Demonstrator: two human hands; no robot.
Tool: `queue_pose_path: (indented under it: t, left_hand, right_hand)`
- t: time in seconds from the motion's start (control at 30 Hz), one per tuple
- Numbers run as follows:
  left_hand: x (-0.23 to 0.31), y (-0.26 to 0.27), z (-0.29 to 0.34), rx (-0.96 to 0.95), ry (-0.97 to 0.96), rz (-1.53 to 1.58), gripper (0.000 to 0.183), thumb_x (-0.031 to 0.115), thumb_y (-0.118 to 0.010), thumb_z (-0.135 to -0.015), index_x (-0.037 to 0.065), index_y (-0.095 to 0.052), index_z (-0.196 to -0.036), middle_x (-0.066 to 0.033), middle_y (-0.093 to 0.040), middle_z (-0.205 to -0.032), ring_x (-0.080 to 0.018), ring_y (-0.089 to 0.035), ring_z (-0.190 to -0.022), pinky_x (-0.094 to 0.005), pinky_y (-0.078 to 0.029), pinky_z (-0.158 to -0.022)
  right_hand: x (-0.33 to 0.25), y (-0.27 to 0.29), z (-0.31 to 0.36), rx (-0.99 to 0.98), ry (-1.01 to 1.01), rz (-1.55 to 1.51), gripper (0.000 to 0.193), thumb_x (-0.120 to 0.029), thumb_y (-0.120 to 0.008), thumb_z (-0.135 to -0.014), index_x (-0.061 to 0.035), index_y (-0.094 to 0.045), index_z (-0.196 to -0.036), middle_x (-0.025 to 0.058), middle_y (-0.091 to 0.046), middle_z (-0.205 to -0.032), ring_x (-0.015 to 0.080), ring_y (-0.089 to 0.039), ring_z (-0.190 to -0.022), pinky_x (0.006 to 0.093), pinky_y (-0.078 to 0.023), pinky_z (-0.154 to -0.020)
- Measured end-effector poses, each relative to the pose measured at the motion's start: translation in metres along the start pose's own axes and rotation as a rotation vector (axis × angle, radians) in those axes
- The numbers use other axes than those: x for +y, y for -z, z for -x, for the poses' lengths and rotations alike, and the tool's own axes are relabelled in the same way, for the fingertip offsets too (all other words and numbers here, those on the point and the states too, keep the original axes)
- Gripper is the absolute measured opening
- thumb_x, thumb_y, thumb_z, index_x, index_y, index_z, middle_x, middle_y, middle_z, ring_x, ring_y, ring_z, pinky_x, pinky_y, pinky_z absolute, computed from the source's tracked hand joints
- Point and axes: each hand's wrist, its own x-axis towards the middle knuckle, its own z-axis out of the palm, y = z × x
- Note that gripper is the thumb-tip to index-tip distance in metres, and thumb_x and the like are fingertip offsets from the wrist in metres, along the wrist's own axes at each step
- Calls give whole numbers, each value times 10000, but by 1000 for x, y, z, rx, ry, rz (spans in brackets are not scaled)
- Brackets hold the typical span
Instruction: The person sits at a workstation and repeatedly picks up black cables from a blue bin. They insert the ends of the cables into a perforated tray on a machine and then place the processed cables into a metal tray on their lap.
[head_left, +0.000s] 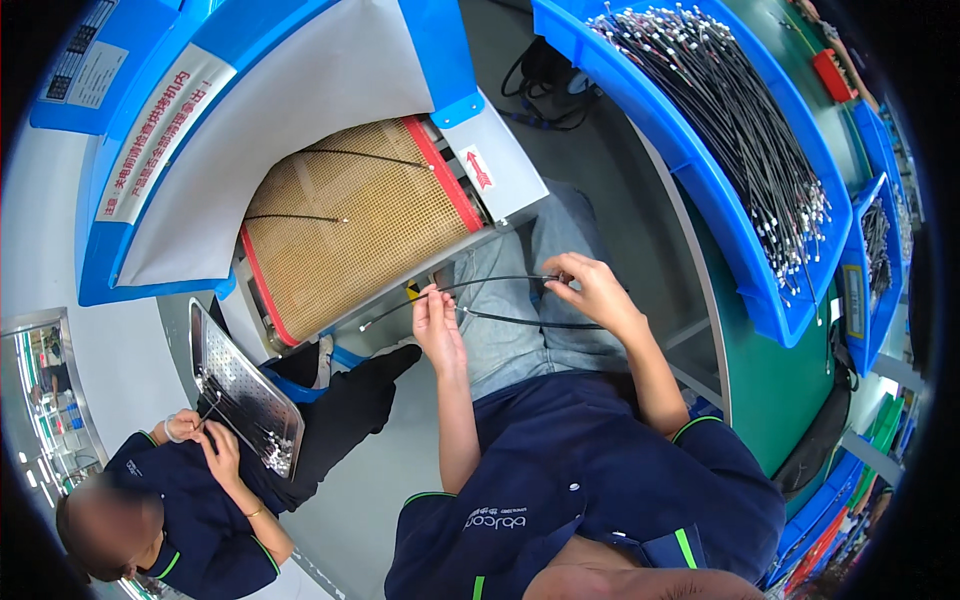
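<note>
A thin black cable stretches between my hands above my lap. My left hand pinches it with thumb and fingertips, and a short end with a small pale connector sticks out to the left. The fingers of my right hand are closed on the cable's other part. A second black stretch of cable runs below, from a light tip near my left hand to my right wrist; whether it belongs to the same cable I cannot tell. Beyond my left hand is a brown mesh conveyor belt with red edges, carrying two black cables.
A blue-and-white machine hood arches over the belt. On the right, a blue bin full of black cables with pale connectors stands on a green table. At lower left, a co-worker handles cables over a perforated metal tray.
</note>
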Motion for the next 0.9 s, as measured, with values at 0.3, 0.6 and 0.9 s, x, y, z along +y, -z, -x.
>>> queue_pose_path:
  t: [0.3, 0.6, 0.9]
  left_hand:
    - [2, 4, 1, -14, -26, -4, 175, 112, -565, -950, -12, -581, -1073, -59, -602, -916, -107, -588, -828, -221, -513, -761]
    - [4, 0, 3, -6, -22, -5, 172, 112, -571, -946, -12, -575, -1065, -62, -602, -906, -109, -588, -824, -219, -514, -757]
    - [0, 5, 3, -17, -30, -5, 177, 111, -571, -946, -14, -574, -1071, -61, -603, -907, -111, -591, -831, -221, -515, -761]
  right_hand:
    - [4, -8, -2, 280, 279, 106, 118, -57, -718, -753, -37, -661, -855, 68, -650, -839, 231, -621, -741, 328, -503, -658]
    - [13, -16, 0, 324, 257, 58, 122, -66, -737, -737, -44, -684, -846, 63, -664, -811, 201, -615, -722, 309, -495, -635]
    - [14, -13, 1, 338, 362, 149, 136, -79, -746, -738, -47, -688, -857, 46, -657, -785, 185, -590, -667, 297, -490, -610]
